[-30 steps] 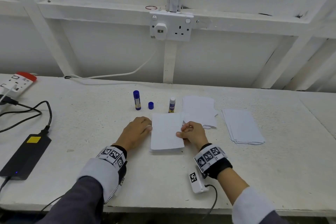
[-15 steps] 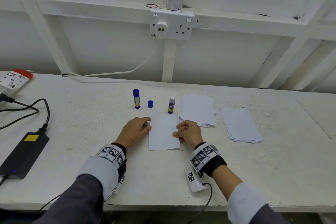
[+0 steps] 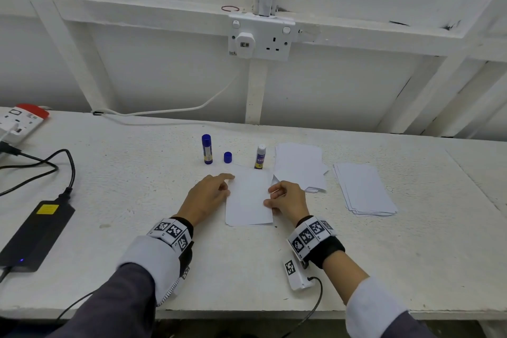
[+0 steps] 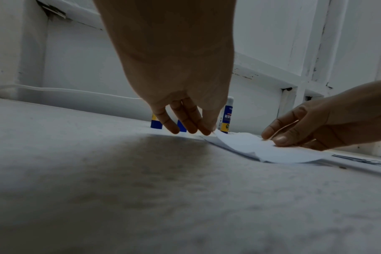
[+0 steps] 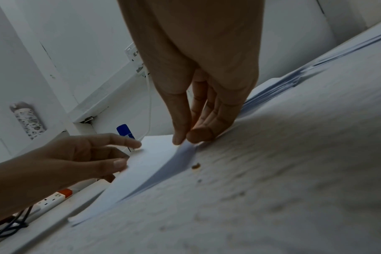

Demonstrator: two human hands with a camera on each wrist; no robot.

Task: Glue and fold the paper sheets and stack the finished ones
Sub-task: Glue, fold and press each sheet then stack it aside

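Note:
A white paper sheet (image 3: 249,197) lies on the bench in front of me, with one layer lifted off the other along its right side. My left hand (image 3: 229,182) is at the sheet's left edge, and its straight fingers (image 4: 186,126) touch the far left corner. My right hand (image 3: 270,197) pinches the raised right edge of the paper sheet (image 5: 146,165) between thumb and forefinger (image 5: 178,137). Behind the sheet stand an uncapped glue stick (image 3: 261,156), its loose blue cap (image 3: 227,157) and a capped blue glue stick (image 3: 206,149).
Two piles of white sheets lie to the right, one close by (image 3: 300,167) and one farther right (image 3: 362,189). A black power brick (image 3: 35,233) with cables and a power strip (image 3: 20,118) sit at the left. A wall socket (image 3: 260,37) is behind.
My left forefinger has stretched farther along the sheet's left edge toward the far corner. The right hand keeps its pinch and has barely moved.

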